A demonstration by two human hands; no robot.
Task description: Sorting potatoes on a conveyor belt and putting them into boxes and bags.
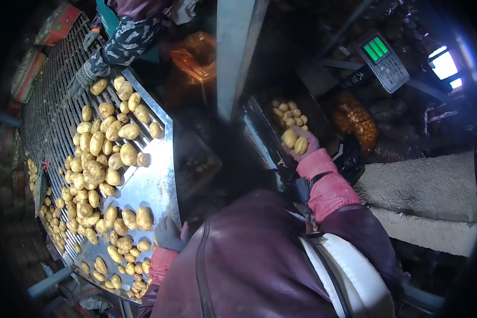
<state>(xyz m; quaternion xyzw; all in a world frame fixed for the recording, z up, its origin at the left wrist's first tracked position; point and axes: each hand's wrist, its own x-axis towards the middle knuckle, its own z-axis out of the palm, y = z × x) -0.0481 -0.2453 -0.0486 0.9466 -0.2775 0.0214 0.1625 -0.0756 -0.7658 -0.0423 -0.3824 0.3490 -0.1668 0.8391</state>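
My right hand (312,144) holds two potatoes (289,138) side by side above a dark box (320,119). Beyond the hand, several smaller potatoes (289,113) lie in that box. My left hand (169,233), in a grey glove, is at the right edge of the metal sorting table (159,190), beside the potatoes there. Part of a potato may show by its fingers, but its grip is unclear. A large spread of potatoes (96,171) covers the table's slats and smooth sheet.
Another person's gloved hand (81,80) reaches over the slats (49,99) at the far end. A pale post (234,55) rises ahead. To the right are a scale display (382,61), an orange net sack of potatoes (353,119) and a pale padded block (421,190).
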